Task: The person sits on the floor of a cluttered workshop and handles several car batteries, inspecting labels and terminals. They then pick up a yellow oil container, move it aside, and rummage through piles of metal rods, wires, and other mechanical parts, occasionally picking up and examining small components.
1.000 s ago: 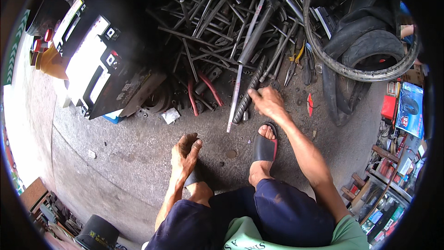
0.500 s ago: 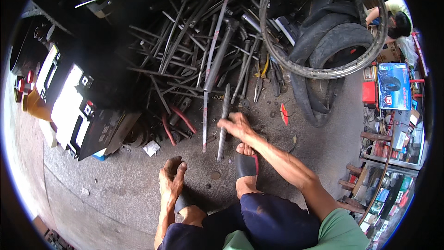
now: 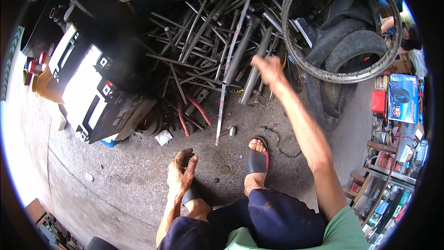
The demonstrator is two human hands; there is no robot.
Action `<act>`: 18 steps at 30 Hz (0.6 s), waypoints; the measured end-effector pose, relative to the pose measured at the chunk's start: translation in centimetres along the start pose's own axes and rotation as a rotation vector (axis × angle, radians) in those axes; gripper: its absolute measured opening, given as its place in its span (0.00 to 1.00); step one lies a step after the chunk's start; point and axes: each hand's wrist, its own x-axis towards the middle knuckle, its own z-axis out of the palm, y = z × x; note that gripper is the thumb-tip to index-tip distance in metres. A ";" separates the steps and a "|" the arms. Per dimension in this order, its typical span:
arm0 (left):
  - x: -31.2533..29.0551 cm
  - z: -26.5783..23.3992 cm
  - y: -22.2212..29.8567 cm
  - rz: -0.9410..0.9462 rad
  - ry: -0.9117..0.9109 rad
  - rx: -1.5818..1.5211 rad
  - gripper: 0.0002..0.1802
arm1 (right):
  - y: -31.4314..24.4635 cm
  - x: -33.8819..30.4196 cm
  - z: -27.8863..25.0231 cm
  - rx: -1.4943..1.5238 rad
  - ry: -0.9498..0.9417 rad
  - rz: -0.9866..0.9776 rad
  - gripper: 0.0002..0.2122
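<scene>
My right hand (image 3: pixel 270 70) reaches forward to the edge of a heap of metal rods (image 3: pixel 199 41). Its fingers close around a thick grey metal bar (image 3: pixel 249 85), which slants with its near end over the ground. Beside it lies a longer pipe (image 3: pixel 237 53), and a narrow whitish strip with red marks (image 3: pixel 223 106) runs along that pipe. My left hand (image 3: pixel 181 170) hovers above my left foot, its blackened fingers loosely curled and the thumb apart, with nothing visible in it. A red-handled tool (image 3: pixel 199 109) sits on the ground ahead of the left hand.
A bare wheel rim (image 3: pixel 344 78) leans over black tyres (image 3: pixel 356 41) at the far right. Black-and-white boxy units (image 3: pixel 88 97) stand at the left. A small metal cylinder (image 3: pixel 232 131) lies before my sandalled foot (image 3: pixel 257 159). A glass case (image 3: pixel 393 199) and another person (image 3: pixel 409 37) are at right.
My right hand has carried the metal bar forward from the ground near my foot to the rod heap. The left hand keeps its pose. The whole view has shifted slightly.
</scene>
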 end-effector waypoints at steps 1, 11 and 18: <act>-0.1 0.0 -0.1 -0.004 0.001 -0.009 0.19 | -0.2 2.5 -1.3 -0.115 0.001 0.033 0.16; 0.5 -0.2 0.3 -0.051 -0.003 0.058 0.20 | -4.6 -3.3 4.4 -0.458 -0.268 -0.345 0.11; 6.4 0.3 -0.1 0.113 0.205 0.409 0.18 | 0.8 -7.0 13.0 -0.883 -0.338 -1.114 0.06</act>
